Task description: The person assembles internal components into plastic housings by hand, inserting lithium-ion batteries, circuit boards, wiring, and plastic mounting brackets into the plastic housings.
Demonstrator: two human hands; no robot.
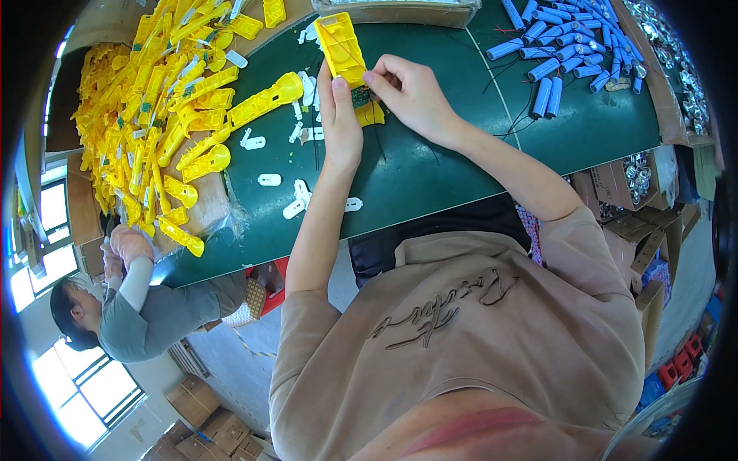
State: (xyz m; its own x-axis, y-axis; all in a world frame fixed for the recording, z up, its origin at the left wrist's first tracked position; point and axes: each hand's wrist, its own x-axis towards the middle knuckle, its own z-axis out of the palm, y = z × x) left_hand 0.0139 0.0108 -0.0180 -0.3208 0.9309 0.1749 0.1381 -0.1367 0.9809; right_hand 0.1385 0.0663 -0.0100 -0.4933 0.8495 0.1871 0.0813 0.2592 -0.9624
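Observation:
My left hand [342, 123] is closed on a yellow plastic housing [342, 50], holding it upright over the table with its ribbed inner side showing. A thin red wire crosses the housing. My right hand [411, 96] is closed at the housing's lower right corner, thumb and forefinger pinched together; what lies between them is too small to make out. Just under the housing, between my hands, a small green circuit board [360, 97] shows above the yellow round end [370, 114] of a part. Small white plastic pieces [269, 180] lie left of my left forearm.
A large heap of yellow housings [154, 100] covers the left of the green table [453, 165]. Blue cylindrical battery cells [565, 38] with wires are piled at the right. Shiny metal parts [669, 61] fill a box beyond them. A co-worker [146, 307] sits at the left.

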